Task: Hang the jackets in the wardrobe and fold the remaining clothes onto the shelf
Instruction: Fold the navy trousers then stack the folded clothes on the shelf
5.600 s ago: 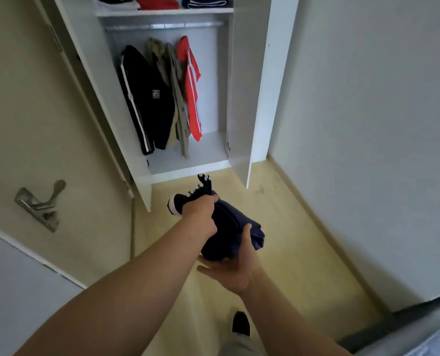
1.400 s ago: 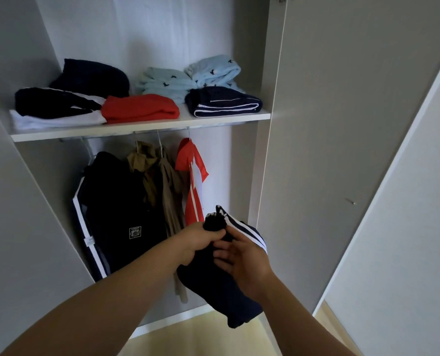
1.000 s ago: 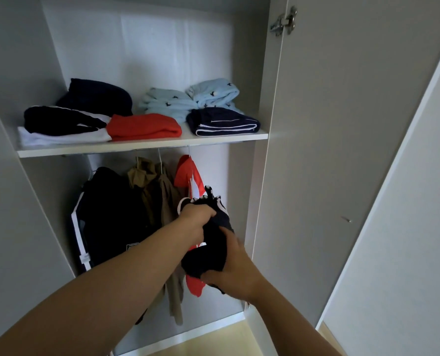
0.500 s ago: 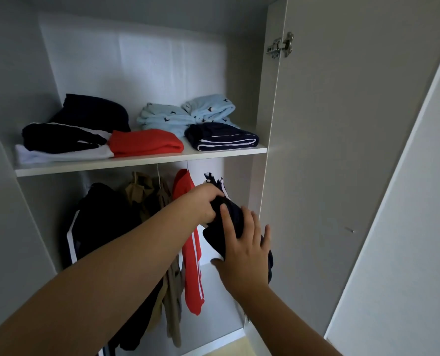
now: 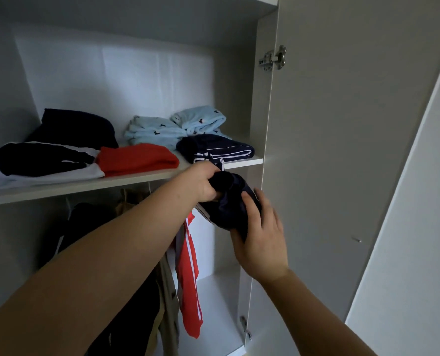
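Observation:
A folded dark navy garment with white stripes (image 5: pixel 229 204) is held up just below the front edge of the wardrobe shelf (image 5: pixel 72 187). My left hand (image 5: pixel 204 183) grips its upper end with curled fingers. My right hand (image 5: pixel 260 235) presses against its lower right side, fingers spread over the cloth. On the shelf lie folded clothes: a navy striped piece (image 5: pixel 216 149), a red one (image 5: pixel 136 158), two light blue ones (image 5: pixel 178 124) and dark and white ones (image 5: pixel 49 155). Below hang a red jacket (image 5: pixel 190 273), a tan one (image 5: pixel 167 304) and a black one (image 5: pixel 85 227).
The open wardrobe door (image 5: pixel 329 163) stands close on the right, with its hinge (image 5: pixel 273 59) high up. A second white panel (image 5: pixel 419 201) lies further right. The shelf's back wall (image 5: pixel 124 78) shows free height above the folded piles.
Both hands have lifted the navy garment from the level of the hanging jackets up to the shelf's front edge. The view has tilted upward.

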